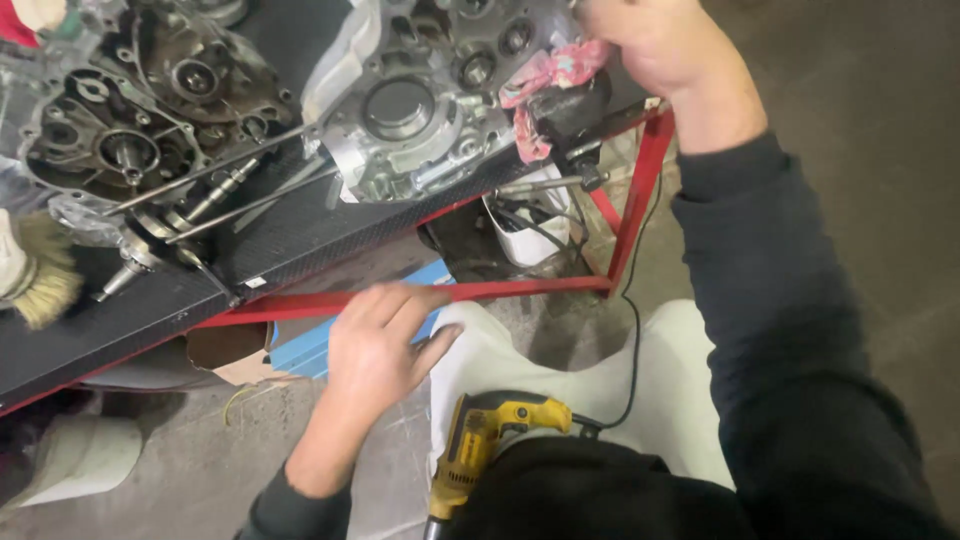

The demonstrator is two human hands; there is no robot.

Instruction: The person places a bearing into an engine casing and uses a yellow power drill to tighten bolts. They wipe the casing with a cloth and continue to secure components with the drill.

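Yellow drill (480, 440) upright, chuck down; left hand (385, 345) beside

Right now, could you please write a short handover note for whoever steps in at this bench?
Left hand: open, fingers spread, by the red frame rail below the bench edge; whether it touches the rail is unclear.
Right hand: up at the bench's right end, beside the pink rag that drapes a black part; its fingers are cut off by the picture edge.
Yellow drill: resting in the lap, corded, in neither hand.
On the black bench top: two open engine case halves, dark and silver, long rods across them, a brush at the left.
Done or left: cannot be told from here.
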